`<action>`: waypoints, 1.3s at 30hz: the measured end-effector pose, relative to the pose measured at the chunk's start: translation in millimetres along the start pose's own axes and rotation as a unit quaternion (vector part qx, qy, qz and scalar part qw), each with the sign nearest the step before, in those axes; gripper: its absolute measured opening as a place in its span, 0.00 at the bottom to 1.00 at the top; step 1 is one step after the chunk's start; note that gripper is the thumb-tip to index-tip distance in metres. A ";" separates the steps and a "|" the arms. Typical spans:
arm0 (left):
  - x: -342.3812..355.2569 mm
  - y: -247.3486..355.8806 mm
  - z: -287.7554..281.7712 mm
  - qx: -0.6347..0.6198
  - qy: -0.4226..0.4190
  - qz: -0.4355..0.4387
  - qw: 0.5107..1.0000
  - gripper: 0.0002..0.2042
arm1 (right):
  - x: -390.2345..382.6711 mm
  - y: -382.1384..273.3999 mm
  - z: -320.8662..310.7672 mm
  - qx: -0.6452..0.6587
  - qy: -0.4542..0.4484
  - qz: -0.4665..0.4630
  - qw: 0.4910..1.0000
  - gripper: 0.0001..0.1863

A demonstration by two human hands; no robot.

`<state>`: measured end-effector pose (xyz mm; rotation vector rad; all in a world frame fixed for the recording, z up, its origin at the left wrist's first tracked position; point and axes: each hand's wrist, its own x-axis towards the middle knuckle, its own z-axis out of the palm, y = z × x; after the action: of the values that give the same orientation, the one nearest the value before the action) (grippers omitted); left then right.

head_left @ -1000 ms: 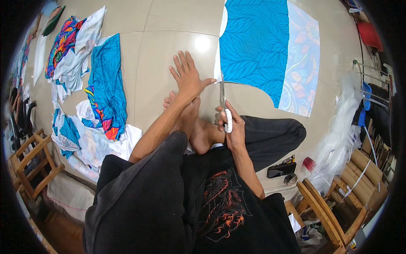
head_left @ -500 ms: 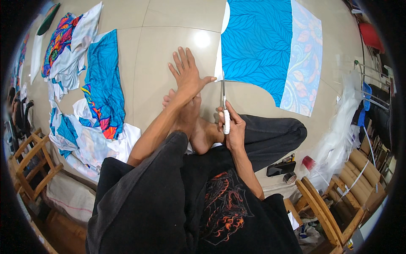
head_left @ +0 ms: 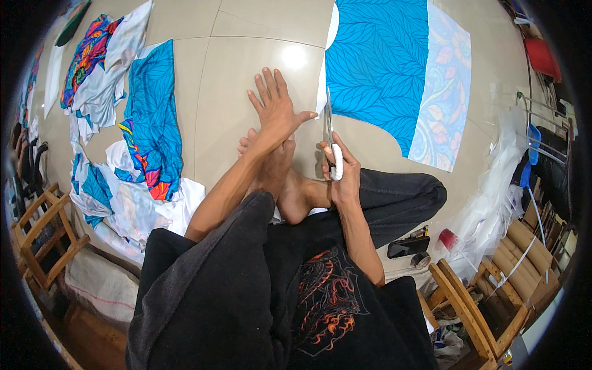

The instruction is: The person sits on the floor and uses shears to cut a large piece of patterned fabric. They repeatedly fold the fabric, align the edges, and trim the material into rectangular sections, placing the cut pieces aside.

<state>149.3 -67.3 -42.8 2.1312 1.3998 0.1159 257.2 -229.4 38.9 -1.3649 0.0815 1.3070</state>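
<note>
My right hand (head_left: 345, 179) grips scissors (head_left: 337, 161) whose handle is wrapped in white. Their blades point away from me along the left edge of a blue leaf-patterned fabric piece (head_left: 376, 68) lying flat on the floor. Between the blades and my left hand runs a narrow white strip (head_left: 321, 92) at the fabric's edge. My left hand (head_left: 275, 114) is spread, fingers pointing away, and its thumb tip is at the lower end of that strip. A pale floral section (head_left: 439, 92) borders the blue on the right. My bare feet (head_left: 271, 166) lie under and beside my left forearm.
Crumpled blue, white and multicoloured fabric (head_left: 153, 105) lies on the left. A phone (head_left: 408, 247) and a tape roll (head_left: 422, 259) rest near my right knee. Clear plastic sheeting (head_left: 490, 179) and wooden frames (head_left: 465, 308) stand at the right; another wooden frame (head_left: 52, 237) is at the left.
The scissors have advanced slightly away from me along the fabric's left edge, and their handle has turned a little in my right hand. My left hand has stayed in almost the same place.
</note>
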 end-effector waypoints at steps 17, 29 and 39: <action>0.9 -0.9 0.7 0.008 -0.012 0.000 1.000 0.70 | 20.1 9.2 -3.9 -0.017 -0.013 -0.036 0.999 0.29; 0.6 -1.8 1.9 0.014 -0.004 0.003 1.000 0.70 | 46.1 2.6 6.8 -0.010 -0.033 -0.048 0.998 0.31; 0.5 4.7 -6.9 0.012 -0.025 -0.013 1.000 0.69 | 71.0 -17.5 21.4 -0.003 -0.026 -0.067 0.997 0.31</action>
<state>150.8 -65.3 -34.8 2.1209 1.4057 0.0368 282.5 -164.8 7.4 -1.3186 -0.0498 1.2296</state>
